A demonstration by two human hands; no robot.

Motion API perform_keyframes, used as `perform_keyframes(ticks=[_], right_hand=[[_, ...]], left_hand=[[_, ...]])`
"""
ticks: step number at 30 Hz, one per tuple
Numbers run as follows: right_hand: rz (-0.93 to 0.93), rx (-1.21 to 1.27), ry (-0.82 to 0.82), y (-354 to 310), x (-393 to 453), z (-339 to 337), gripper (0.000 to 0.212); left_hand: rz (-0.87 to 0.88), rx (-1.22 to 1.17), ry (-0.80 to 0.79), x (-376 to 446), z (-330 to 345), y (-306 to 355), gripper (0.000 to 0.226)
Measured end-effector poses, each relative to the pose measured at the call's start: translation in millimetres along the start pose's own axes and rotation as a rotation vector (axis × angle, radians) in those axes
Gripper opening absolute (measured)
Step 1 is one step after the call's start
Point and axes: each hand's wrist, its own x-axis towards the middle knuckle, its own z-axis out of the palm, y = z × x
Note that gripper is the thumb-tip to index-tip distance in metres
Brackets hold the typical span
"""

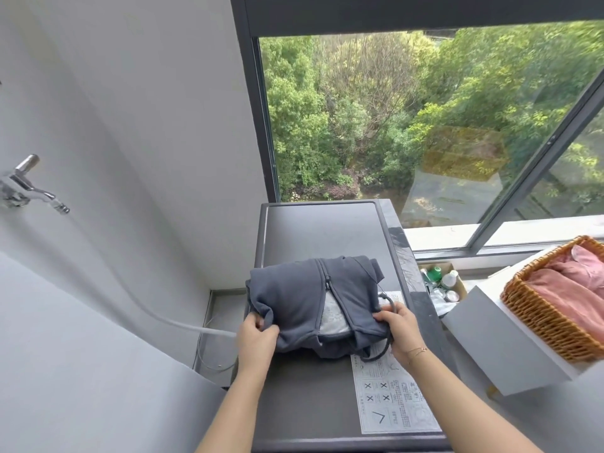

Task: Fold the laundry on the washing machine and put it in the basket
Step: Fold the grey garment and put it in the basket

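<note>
So we've got one grey hoodie (313, 299) folded up on the washer (327, 230), zipper facing up. Both hands are on it: our left hand (256, 335) pinches the left edge in a curled grip, and the right hand (400, 331) has its fingers curled round the right edge, by the drawstring (387, 338). One wicker basket (542, 315) sits off to the right on a white box (503, 348), with pink clothes (575, 289) already in it. One sticker sheet (395, 400) lies on the washer lid.
</note>
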Motion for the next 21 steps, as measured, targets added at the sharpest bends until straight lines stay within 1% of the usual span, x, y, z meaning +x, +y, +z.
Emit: perform_keyframes(ticks=[2,3,5,6,7,8,9,10,11,13,15,18,20,21], right_hand=[[-0.052,-0.084,-0.021,2,-2,4,0.028],[-0.077,-0.13,-0.031,2,-3,6,0.028],[-0.119,-0.197,-0.026,5,-3,10,0.028],[-0.139,-0.217,-0.019,6,-2,12,0.028],[-0.15,-0.237,-0.013,6,-2,14,0.027],[-0.156,-0.245,-0.004,8,-1,14,0.027],[-0.161,-0.256,-0.002,7,-1,15,0.026],[-0.166,-0.262,0.005,10,1,14,0.026],[-0.169,-0.268,0.012,9,1,15,0.025],[-0.185,-0.242,0.015,13,4,14,0.021],[-0.19,-0.225,0.065,14,9,13,0.021],[-0.106,-0.12,0.165,9,13,9,0.031],[-0.055,-0.052,0.185,-5,15,10,0.026],[-0.046,-0.038,0.164,-17,16,14,0.025]], left_hand=[[0.141,0.313,0.176,1,8,5,0.033],[0.264,0.413,0.281,-2,13,10,0.047],[0.56,0.466,0.419,-10,22,31,0.072],[0.69,0.501,0.415,-10,26,44,0.077],[0.805,0.578,0.36,-8,30,58,0.076],[0.88,0.687,0.266,-3,37,69,0.069],[0.912,0.808,0.171,6,44,73,0.058],[0.871,0.913,0.075,16,52,68,0.051],[0.809,0.978,0.028,26,57,56,0.049],[0.745,0.975,0.022,38,57,24,0.053],[0.765,0.951,0.038,48,55,8,0.053],[0.745,0.934,0.022,57,60,11,0.053],[0.744,0.928,0.017,60,64,13,0.054],[0.749,0.926,0.024,62,66,13,0.053]])
